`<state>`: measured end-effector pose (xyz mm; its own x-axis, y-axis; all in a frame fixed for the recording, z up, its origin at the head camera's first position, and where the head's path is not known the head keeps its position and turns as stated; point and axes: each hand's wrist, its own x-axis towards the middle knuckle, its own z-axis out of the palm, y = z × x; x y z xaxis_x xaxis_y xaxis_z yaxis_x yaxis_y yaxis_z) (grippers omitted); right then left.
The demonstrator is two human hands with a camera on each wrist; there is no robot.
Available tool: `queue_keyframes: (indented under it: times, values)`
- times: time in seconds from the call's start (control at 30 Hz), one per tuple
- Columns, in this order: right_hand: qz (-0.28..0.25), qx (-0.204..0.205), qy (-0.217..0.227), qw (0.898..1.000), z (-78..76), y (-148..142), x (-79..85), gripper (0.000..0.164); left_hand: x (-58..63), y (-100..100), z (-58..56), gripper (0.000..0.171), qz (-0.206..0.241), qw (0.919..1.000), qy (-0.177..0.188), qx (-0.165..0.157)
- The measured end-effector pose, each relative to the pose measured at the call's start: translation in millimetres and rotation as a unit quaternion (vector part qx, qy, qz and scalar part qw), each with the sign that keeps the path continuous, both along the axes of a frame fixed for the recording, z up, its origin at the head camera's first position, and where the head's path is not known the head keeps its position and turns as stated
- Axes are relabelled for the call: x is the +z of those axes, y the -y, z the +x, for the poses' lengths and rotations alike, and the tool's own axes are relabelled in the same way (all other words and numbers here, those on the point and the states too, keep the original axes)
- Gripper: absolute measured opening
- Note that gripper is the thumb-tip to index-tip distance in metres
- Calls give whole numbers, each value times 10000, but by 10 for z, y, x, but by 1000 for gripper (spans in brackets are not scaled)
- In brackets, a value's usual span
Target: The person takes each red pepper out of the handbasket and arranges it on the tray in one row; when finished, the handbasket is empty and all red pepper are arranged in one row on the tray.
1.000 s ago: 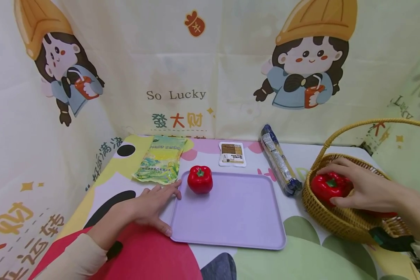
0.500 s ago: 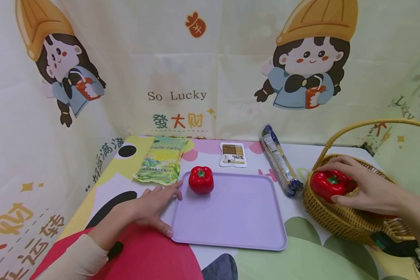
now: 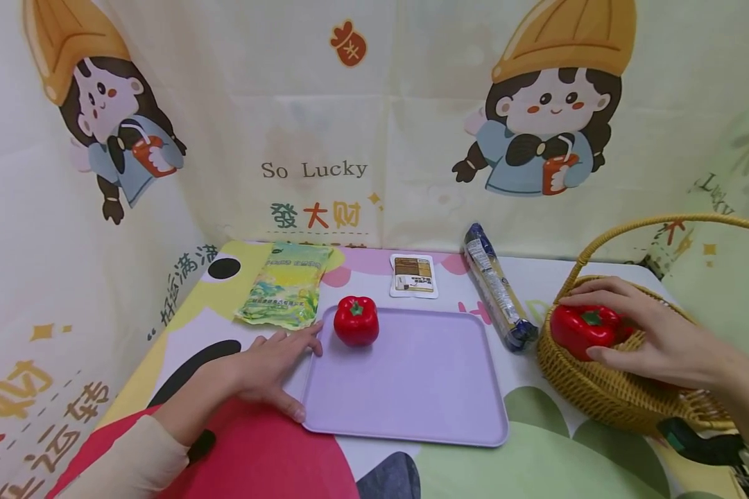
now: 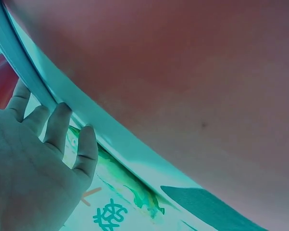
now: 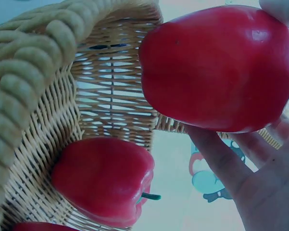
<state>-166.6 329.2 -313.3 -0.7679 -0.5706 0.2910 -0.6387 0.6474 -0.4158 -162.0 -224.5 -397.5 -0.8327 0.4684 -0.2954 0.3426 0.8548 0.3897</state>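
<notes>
My right hand (image 3: pixel 658 339) grips a red bell pepper (image 3: pixel 583 331) at the left side of the wicker basket (image 3: pixel 589 395). In the right wrist view this bell pepper (image 5: pixel 216 70) sits between thumb and fingers, and another red bell pepper (image 5: pixel 106 180) lies below it inside the basket. Only a red edge of one more shows at the bottom there. A bell pepper (image 3: pixel 356 321) stands stem up in the upper left corner of the lilac tray (image 3: pixel 406 388). Spread fingers of my left hand (image 3: pixel 262 371) touch the tray's left edge, holding nothing.
Behind the tray lie a green-yellow packet (image 3: pixel 285 285) and a small white-edged packet (image 3: pixel 414 275). A long blue-ended package (image 3: pixel 498 285) slants between tray and basket. The basket's tall handle (image 3: pixel 668 222) arches over the right side. A printed cloth (image 3: pixel 412 125) hangs behind.
The right hand and its bell pepper have shifted very slightly up and left at the basket. My left hand stays at the tray's edge.
</notes>
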Motion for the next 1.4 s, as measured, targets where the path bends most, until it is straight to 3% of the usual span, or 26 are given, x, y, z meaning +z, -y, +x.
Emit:
queue_keyframes:
  times: [0.13, 0.37, 0.7, 1.4]
  values:
    - [-20, -141, -39, 9999, 23, 10, 2, 71, 2, -7, -14, 87, 8, 10000, 29, 2]
    - [-323, -165, 324, 9988, 39, 79, 34, 71, -18, 0, -14, 87, -7, 10000, 25, 18]
    - [-180, -266, 503, 9982, 40, 318, 33, 61, -31, 8, -19, 89, -54, 9999, -50, -68]
    - [-427, 488, 824, 9945, -165, 665, -33, 64, -30, -4, -20, 91, -133, 9999, -56, -40]
